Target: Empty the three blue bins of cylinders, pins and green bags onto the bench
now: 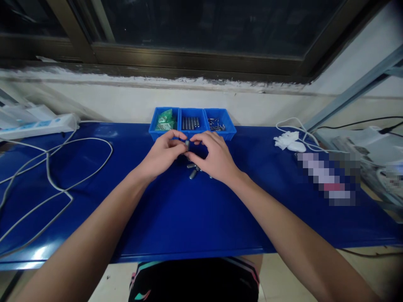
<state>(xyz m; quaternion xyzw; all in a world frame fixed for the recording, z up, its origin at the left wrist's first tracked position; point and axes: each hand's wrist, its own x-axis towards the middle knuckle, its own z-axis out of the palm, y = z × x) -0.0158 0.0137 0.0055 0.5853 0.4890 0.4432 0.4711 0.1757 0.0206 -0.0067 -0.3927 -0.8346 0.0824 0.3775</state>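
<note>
My left hand (166, 152) pinches a small grey metal cylinder (187, 145) between thumb and fingers, holding it roughly upright above the table. Close beside it on the right is my right hand (214, 156), its thumb and index finger curved apart around the cylinder's side; whether a fingertip touches the metal is hard to tell. Several similar metal cylinders (192, 173) lie loose on the blue table under the hands, partly hidden by the right one. Just behind the hands, the middle blue bin (192, 111) contains a row of such cylinders.
The left blue bin (152, 124) holds a green bag, and the right blue bin (232, 130) small metal pins or screws. White cables (48, 167) loop over the table's left side near a power strip (53, 126). Crumpled white tissue (286, 140) lies at right.
</note>
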